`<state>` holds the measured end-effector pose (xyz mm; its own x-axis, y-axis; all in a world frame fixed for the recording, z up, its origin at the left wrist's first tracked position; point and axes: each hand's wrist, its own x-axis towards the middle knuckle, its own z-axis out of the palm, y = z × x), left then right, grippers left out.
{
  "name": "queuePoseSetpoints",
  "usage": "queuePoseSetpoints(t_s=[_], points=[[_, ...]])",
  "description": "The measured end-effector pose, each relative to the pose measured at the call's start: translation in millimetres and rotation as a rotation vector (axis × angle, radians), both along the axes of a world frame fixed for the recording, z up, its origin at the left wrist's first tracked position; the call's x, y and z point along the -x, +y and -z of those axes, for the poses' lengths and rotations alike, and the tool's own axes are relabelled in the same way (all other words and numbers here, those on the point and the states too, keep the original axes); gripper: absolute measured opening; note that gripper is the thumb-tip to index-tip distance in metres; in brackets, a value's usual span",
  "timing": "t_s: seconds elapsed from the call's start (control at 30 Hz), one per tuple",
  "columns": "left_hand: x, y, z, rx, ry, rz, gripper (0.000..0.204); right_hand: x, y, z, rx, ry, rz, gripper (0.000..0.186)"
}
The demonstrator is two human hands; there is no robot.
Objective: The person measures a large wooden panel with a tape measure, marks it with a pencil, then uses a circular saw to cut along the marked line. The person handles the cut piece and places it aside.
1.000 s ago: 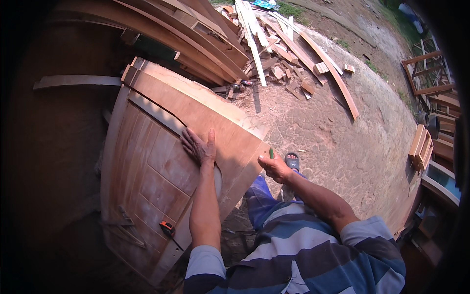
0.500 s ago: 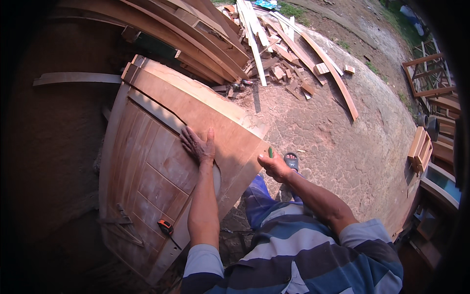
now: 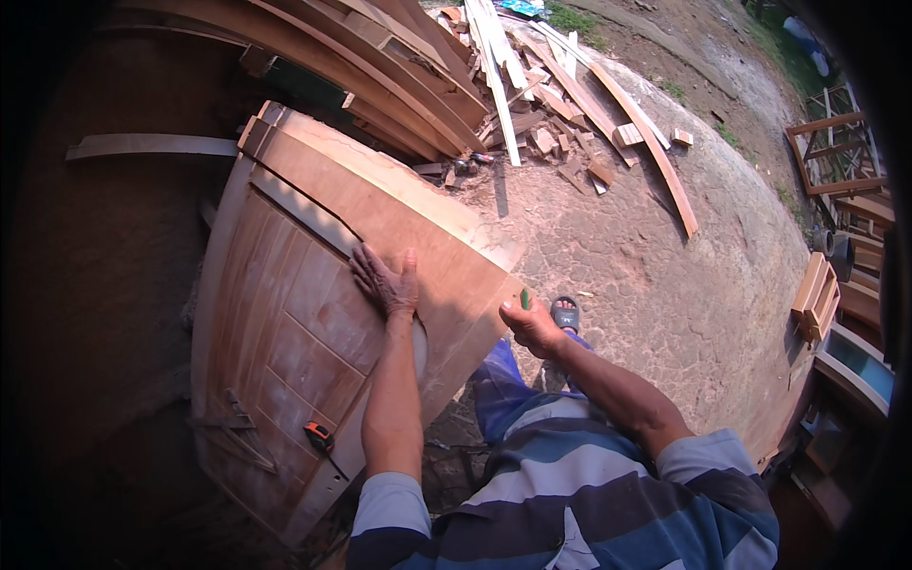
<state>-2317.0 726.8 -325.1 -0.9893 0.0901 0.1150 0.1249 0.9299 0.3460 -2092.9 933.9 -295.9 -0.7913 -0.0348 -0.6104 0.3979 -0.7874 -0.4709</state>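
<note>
Head view: a wide, flat board (image 3: 385, 214) lies across a panelled door (image 3: 318, 318), ahead of the person and to the left. Its long axis slants from the upper left down to the lower right, so one end points away past the left hand (image 3: 388, 285) and the other comes to the right hand (image 3: 534, 325). The left hand is open and flat, palm down and fingers parted, pressing near the board's close edge, with the thumb reaching over its face; it grips nothing. The right hand is the one nearer the board's end. It is curled nearly closed around a slim green stick (image 3: 524, 299), perhaps a pencil, with the thumb at the corner; whether the hidden fingers also clasp the board from beneath, I cannot tell.

Farther down the door, to the left of the left forearm, sits an orange and black tape measure (image 3: 319, 436), near some thin wood strips (image 3: 237, 437). Beyond the board rise stacked planks (image 3: 380, 57), with a heap of offcuts (image 3: 546, 138) to their right on the cracked ground (image 3: 646, 294).
</note>
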Motion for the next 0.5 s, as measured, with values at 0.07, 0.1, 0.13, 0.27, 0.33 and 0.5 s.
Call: queuePoseSetpoints(t_s=[0.07, 0.1, 0.13, 0.27, 0.33, 0.5], points=[[0.2, -1.0, 0.8, -0.043, 0.015, 0.013, 0.113, 0.1, -1.9, -3.9, -0.037, 0.025, 0.037, 0.025], [0.4, -1.7, 1.1, -0.055, -0.006, 0.003, 0.114, 0.3, -3.4, -5.2, -0.04, 0.095, 0.044, 0.025], [0.2, -2.5, 1.0, -0.062, 0.019, 0.021, 0.114, 0.2, -3.6, -6.0, -0.048, 0.009, 0.037, 0.025], [0.9, -4.0, -0.1, -0.066, 0.038, 0.042, 0.114, 1.1, -3.6, -4.8, -0.025, -0.018, -0.005, 0.024], [1.0, -3.8, -0.3, -0.074, 0.032, 0.043, 0.114, 0.9, -2.6, -2.6, -0.025, -0.008, -0.008, 0.024], [-0.9, -4.6, -1.6, -0.088, 0.009, 0.041, 0.113, -2.8, -5.0, 1.6, -0.021, 0.038, -0.002, 0.026]])
